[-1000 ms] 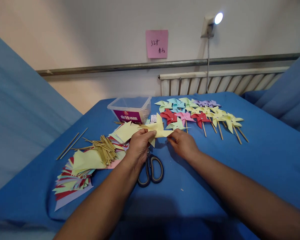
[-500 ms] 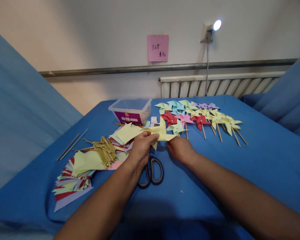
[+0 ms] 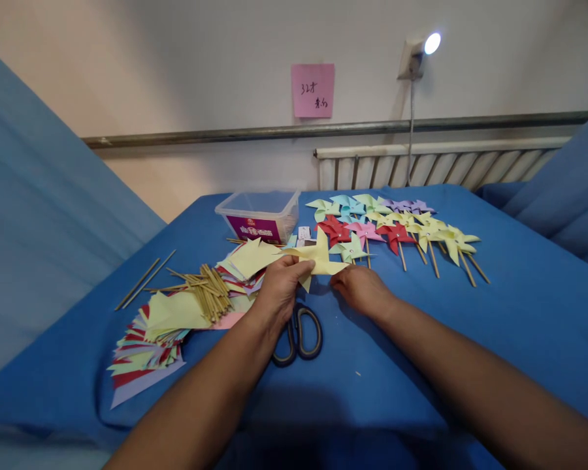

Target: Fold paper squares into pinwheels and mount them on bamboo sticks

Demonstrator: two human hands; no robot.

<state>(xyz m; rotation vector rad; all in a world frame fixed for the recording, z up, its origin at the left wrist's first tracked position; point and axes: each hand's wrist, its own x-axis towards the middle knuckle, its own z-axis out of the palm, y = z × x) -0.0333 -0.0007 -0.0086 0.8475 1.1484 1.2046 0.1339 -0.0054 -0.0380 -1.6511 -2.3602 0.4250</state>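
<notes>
My left hand (image 3: 277, 287) pinches a yellow cut paper piece (image 3: 318, 257), holding it just above the blue table. My right hand (image 3: 360, 287) sits at the paper's right tip with its fingers curled under it. Black-handled scissors (image 3: 298, 334) lie right below both hands. A stack of cut coloured papers (image 3: 247, 261) lies just left of my left hand.
Finished paper pinwheels on sticks (image 3: 396, 228) lie in rows at the back right. A clear plastic box (image 3: 259, 214) stands behind the hands. Wooden sticks (image 3: 203, 290) and more coloured paper (image 3: 147, 346) lie at the left on the blue cloth (image 3: 519, 313). A radiator (image 3: 436, 166) lines the wall.
Both hands stay on the yellow paper, which has sunk slightly and been turned a little. The camera view has shifted a bit.
</notes>
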